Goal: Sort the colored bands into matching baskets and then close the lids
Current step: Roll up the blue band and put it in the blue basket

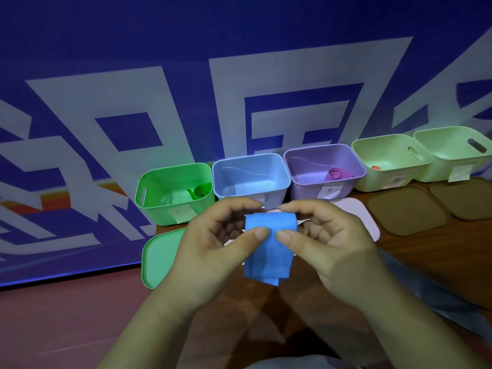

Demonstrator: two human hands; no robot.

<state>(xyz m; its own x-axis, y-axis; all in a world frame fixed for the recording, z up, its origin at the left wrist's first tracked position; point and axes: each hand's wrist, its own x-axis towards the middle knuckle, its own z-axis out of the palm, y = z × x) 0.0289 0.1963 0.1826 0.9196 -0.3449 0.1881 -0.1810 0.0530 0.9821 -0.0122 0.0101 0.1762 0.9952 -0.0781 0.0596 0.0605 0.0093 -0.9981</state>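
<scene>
A blue band (269, 251) hangs between my hands above the table, partly rolled at its top. My left hand (213, 249) pinches its left edge and my right hand (330, 249) pinches its right edge, thumbs on the front. Behind them stands a row of open baskets: a green basket (149, 206) with a rolled green band (201, 193), a blue basket (221, 166) with nothing showing inside, a purple basket (295, 171) with a rolled magenta band (336, 174), and two pale green baskets (372, 179) (442, 171). An orange band (376, 167) peeks out in the nearer pale one.
Lids lie on the wooden table in front of the baskets: a green lid (159, 257) at left, a pale pink lid (364, 222) behind my right hand, two brown lids (407, 214) (468, 198) at right. A blue and white banner (239, 75) rises behind the baskets.
</scene>
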